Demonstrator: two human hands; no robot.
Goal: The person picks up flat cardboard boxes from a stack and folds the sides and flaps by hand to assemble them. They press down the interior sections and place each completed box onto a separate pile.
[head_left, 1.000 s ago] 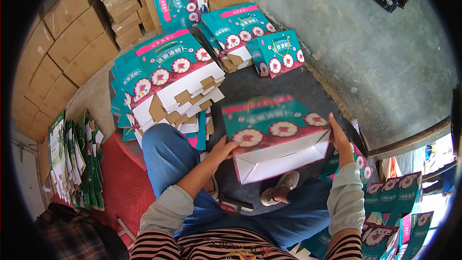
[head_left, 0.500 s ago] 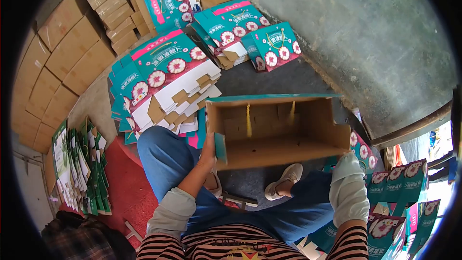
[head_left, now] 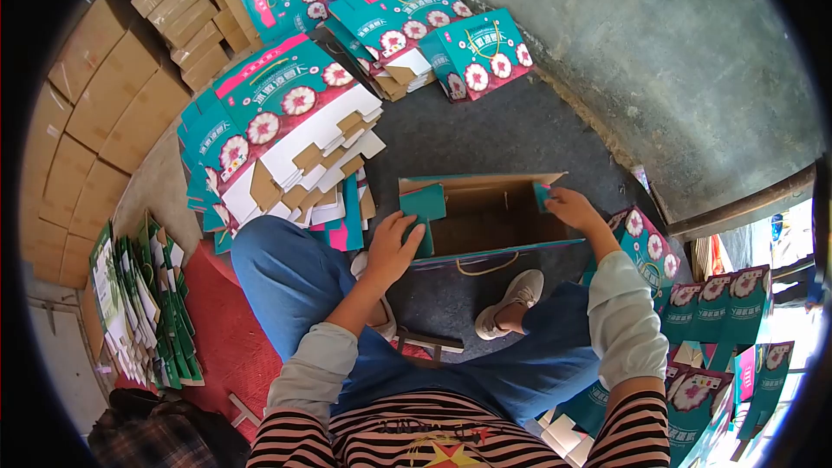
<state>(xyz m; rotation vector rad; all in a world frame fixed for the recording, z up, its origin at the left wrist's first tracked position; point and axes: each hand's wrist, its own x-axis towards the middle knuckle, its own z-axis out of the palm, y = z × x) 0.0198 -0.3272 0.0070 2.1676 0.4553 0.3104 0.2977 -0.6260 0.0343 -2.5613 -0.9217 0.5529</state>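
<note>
An open-topped teal gift box [head_left: 490, 253] made of cardboard stands upright on the dark floor in front of me, its brown inside facing up. A yellow cord handle hangs on its near side, and teal flaps stick out at both ends. At the left end, my left hand [head_left: 390, 250] is closed over the lower flap, thumb on the inner side. On the opposite end, my right hand [head_left: 576, 211] pinches a small teal flap between thumb and fingers.
Flat teal cartons [head_left: 290, 108] lie stacked ahead on the left, with a made-up box [head_left: 477, 59] farther off. Brown cartons [head_left: 108, 91] line the left wall. Green folded cartons [head_left: 152, 303] stand at left; several teal boxes [head_left: 715, 312] at right. A concrete wall [head_left: 633, 52] rises ahead.
The box has come down from my hands to the floor and now stands with its opening up. Both hands have shifted to its end flaps.
</note>
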